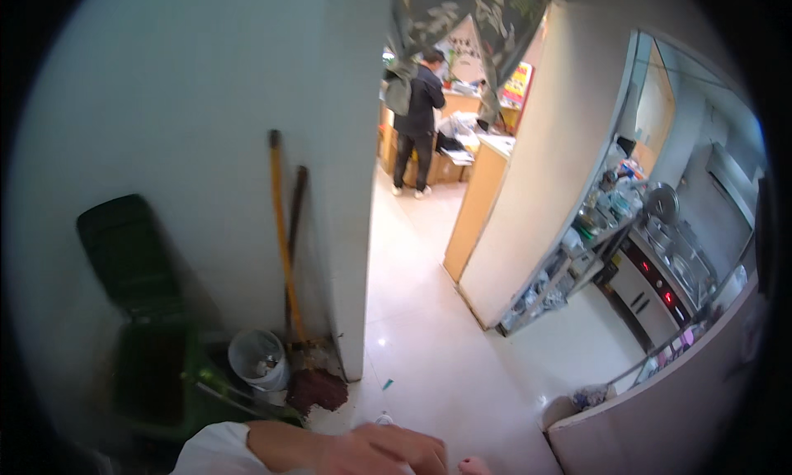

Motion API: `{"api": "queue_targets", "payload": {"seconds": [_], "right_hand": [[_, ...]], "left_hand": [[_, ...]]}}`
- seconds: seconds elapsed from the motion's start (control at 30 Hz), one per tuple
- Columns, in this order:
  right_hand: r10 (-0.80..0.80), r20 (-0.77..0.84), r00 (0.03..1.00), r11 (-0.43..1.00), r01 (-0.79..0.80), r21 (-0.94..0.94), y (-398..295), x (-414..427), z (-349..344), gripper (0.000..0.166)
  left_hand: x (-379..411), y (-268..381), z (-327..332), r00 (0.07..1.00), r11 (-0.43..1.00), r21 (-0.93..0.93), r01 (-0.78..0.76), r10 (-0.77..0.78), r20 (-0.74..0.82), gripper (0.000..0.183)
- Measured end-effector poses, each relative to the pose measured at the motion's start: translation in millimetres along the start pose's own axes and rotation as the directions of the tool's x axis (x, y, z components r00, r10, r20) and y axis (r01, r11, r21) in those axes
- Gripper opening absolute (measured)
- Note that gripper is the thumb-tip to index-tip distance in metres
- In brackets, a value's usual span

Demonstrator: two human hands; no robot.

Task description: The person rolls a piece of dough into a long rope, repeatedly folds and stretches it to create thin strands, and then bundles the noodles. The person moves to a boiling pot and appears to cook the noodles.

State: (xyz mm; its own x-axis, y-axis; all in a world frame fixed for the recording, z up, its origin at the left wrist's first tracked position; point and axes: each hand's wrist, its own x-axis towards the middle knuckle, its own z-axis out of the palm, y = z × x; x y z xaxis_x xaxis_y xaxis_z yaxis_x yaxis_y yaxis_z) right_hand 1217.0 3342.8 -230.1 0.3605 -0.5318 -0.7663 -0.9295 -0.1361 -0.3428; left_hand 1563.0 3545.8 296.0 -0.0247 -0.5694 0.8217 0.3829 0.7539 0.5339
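My left hand (390, 447), below a white sleeve, reaches across the bottom of the view with its fingers bent. It is blurred and its palm faces away, so I cannot tell what it may hold. Only a fingertip-sized part of my right hand (474, 466) shows at the bottom edge; the rest is out of view. Nearest to the left hand is a mop (317, 391) with a dark red head and a yellow handle, leaning on the wall. Beside it stands a white bucket (258, 358) with some litter inside.
A green wheeled bin (151, 376) with its lid up stands at the left. Ahead, a person (416, 122) stands in a doorway beneath a split curtain (470, 17). A kitchen with a stove (659, 283) and a cluttered shelf (594, 227) lies right. A green scrap (388, 384) is on the floor.
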Motion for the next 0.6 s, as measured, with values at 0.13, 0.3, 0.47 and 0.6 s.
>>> {"api": "queue_targets", "payload": {"seconds": [0.13, 0.3, 0.47, 0.6], "right_hand": [[0.34, -0.098, 0.935, 0.819, -0.243, 0.52, 53.9, 35.8, -75.7, 0.023], [0.512, 0.054, 0.857, 0.527, -0.363, 0.769, 30.9, 51.3, -120.9, 0.022], [0.433, 0.199, 0.879, 0.473, -0.409, 0.78, -57.0, 147.0, -182.9, 0.02], [0.377, 0.291, 0.879, 0.507, -0.459, 0.73, -123.5, 262.4, -255.5, 0.019]], "left_hand": [[72.3, -91.1, -66.8, 0.931, 0.91, -0.214, -0.356, 0.366, 0.007, 0.01], [168.8, -179.1, -163.8, 0.945, 0.901, -0.342, -0.267, 0.314, 0.091, 0.015], [261.4, -269.2, -271.5, 0.868, 0.86, -0.276, -0.429, 0.477, 0.137, 0.021], [311.7, -328.3, -375.6, 0.887, 0.899, -0.137, -0.416, 0.435, 0.157, 0.024]]}}
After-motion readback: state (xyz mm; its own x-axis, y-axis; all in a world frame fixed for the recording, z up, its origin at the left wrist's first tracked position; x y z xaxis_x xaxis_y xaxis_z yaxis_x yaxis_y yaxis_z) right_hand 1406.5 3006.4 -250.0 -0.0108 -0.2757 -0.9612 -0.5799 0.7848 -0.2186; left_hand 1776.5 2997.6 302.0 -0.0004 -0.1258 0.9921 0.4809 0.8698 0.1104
